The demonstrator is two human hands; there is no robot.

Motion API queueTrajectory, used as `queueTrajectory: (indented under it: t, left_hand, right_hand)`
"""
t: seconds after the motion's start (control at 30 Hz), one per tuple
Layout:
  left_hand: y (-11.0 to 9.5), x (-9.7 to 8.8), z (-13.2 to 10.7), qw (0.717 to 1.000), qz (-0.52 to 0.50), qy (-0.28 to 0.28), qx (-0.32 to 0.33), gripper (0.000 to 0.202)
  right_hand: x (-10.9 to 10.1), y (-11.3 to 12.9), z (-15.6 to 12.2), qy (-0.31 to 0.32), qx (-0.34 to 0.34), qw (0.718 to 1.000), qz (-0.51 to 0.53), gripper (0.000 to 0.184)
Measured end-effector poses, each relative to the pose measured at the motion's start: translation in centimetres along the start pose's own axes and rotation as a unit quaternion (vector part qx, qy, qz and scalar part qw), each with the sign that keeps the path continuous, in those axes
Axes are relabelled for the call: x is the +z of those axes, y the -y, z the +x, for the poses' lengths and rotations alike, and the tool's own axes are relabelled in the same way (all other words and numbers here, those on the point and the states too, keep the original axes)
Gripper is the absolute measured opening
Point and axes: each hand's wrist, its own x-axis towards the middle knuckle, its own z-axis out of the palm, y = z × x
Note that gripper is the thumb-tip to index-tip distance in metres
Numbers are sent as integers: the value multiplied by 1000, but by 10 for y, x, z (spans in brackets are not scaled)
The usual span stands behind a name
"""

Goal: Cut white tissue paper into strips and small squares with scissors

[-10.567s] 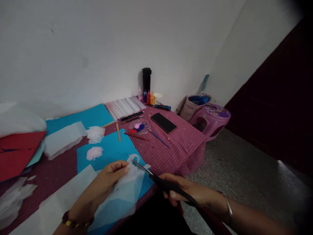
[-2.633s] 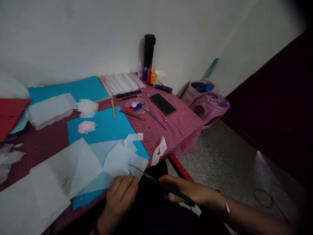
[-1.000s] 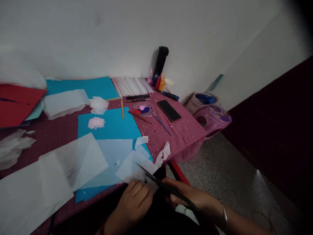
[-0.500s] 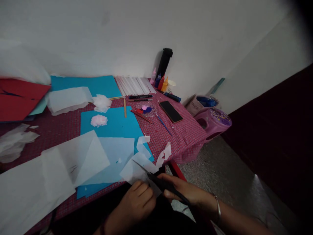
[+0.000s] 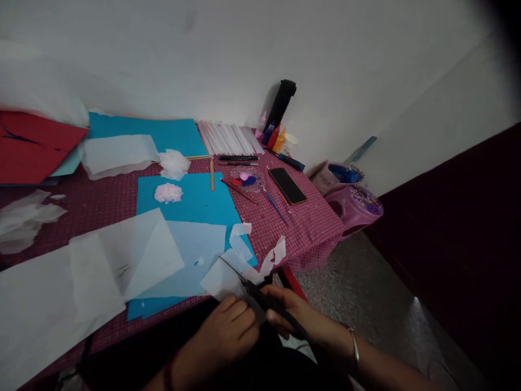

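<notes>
My right hand (image 5: 295,312) is closed round the handles of black scissors (image 5: 256,293). Their blades point up and left, lying over a small piece of thin white paper (image 5: 222,278). With curled fingers, my left hand (image 5: 234,327) grips the lower edge of that paper, just left of the scissors. Curled white paper strips (image 5: 241,241) and a torn scrap (image 5: 273,256) lie beyond the blades. Large translucent white sheets (image 5: 93,271) spread to the left, partly over blue card (image 5: 191,201). A fluffy pale pink paper flower (image 5: 168,193) sits on the card.
Behind are a phone (image 5: 287,185), a paint palette (image 5: 247,180), a red pencil (image 5: 240,191), a blue brush (image 5: 275,207), paint bottles (image 5: 273,136) and white strips (image 5: 228,138). Red card (image 5: 36,146) is at left. A pink stool (image 5: 358,203) stands past the table's right edge.
The view has shifted slightly. Both hands keep their holds on the paper and the scissors, and the blades look a little more closed together.
</notes>
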Motion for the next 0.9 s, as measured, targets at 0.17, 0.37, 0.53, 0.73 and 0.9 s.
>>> queueTrajectory:
  t: [0.17, 0.37, 0.53, 0.73, 0.9]
  left_hand:
    - [1, 3, -1, 1000, -2, 0, -2, 29]
    - [-1, -14, 10, 1000, -14, -8, -10, 26]
    - [19, -76, 28, 938, -97, -161, -293, 12]
    - [75, -141, 67, 720, -336, -252, -552, 20]
    - [82, -146, 90, 648, -413, -291, -569, 21]
  right_hand:
    - [0, 15, -6, 21, -4, 999, -49, 63]
    - [-2, 13, 0, 26, -33, 998, 54, 51]
    - [-6, 4, 14, 74, 2, 974, 213, 61]
    - [-8, 17, 13, 87, -58, 980, 168, 60]
    - [-8, 26, 6, 76, -94, 991, 54, 60]
